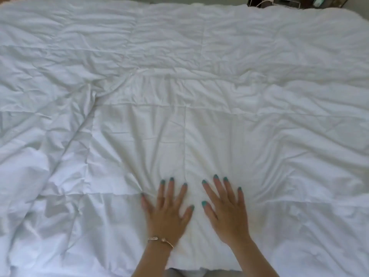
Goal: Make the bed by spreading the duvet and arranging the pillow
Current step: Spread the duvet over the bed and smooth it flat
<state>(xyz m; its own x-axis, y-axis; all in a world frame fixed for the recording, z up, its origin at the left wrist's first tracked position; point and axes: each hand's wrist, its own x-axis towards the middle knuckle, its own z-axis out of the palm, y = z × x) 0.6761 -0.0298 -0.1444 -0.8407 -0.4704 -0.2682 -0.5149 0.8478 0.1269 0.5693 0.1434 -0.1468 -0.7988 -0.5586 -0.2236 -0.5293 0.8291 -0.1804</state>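
Duvet: the white quilted duvet (179, 80) covers nearly the whole view, spread across the bed from the near edge at the bottom to the far edge at the top.
Duvet surface: stitched into square panels, rumpled throughout, with a long diagonal fold running from the upper middle down toward the lower left and a puffed-up mound at the left edge.
Left hand (166, 211): lies palm down on the duvet near its closest edge, fingers spread wide and flat, gripping nothing.
Right hand (226, 211): lies palm down just beside the left hand, fingers also splayed and flat on the cloth, pinching no fabric.
Hands to duvet: both press on top of the cover; the duvet lies under the palms and stretches away ahead and to both sides, with small creases fanning out from the fingertips.
Gap between hands: a narrow strip of duvet shows between the two thumbs, close to a vertical seam line.
Nails: painted teal on both hands.
Bracelet (160, 241): a thin gold-toned band sits on the left wrist.
Near edge: the duvet's hem ends just below the forearms, where a small patch of grey shows at the bottom of the view.
Far corner: a dark piece of furniture (295, 2) with white cables on it stands beyond the duvet's far edge, upper right.
Pillow: I cannot tell where it is.
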